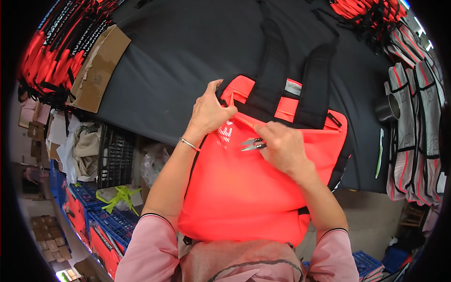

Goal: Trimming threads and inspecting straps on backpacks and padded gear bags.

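Observation:
A bright orange-red bag with black straps lies over the edge of a dark-covered table, hanging toward my lap. My left hand pinches the bag's top left corner near the zipper. My right hand holds small metal thread snips, their blades pointing left just below the zipper line. A grey reflective patch sits between the two black straps.
Stacks of orange-red bags and a cardboard piece lie at the table's left. Grey vests hang at right beside a metal cup and a green tool. Blue and black crates stand below left.

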Tool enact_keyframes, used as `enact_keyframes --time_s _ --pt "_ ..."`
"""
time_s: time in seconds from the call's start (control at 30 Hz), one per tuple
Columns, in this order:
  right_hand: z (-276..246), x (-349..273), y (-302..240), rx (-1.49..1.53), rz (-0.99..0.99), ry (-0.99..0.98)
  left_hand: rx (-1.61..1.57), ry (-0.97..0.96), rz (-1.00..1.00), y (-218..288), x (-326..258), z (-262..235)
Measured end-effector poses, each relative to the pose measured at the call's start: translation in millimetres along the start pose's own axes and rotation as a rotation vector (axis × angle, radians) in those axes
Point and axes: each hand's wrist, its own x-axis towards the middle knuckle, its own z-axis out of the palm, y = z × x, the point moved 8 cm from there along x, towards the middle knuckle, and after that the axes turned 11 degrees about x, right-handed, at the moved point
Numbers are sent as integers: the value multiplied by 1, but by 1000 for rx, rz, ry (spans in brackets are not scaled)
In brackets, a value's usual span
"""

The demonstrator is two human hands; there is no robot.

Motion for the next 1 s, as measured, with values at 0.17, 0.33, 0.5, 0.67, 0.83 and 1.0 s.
enact_keyframes --time_s 0.17,0.33,0.5,0.67,0.83,1.0 --pt "-34 34 23 202 44 201 -639 -256 -84 -16 2 20" --pt "1 26 71 348 533 108 -851 -371 -138 -10 -5 25" --pt "22 45 62 593 451 62 -1213 -428 -130 -28 -12 45" --pt "32 45 71 532 507 -97 -1398 -376 -248 -20 -36 47" --pt "3 27 83 550 587 353 -1396 -381 -246 -20 -39 45" --pt "-3 21 45 244 355 194 -1414 -395 -211 -17 -37 48"
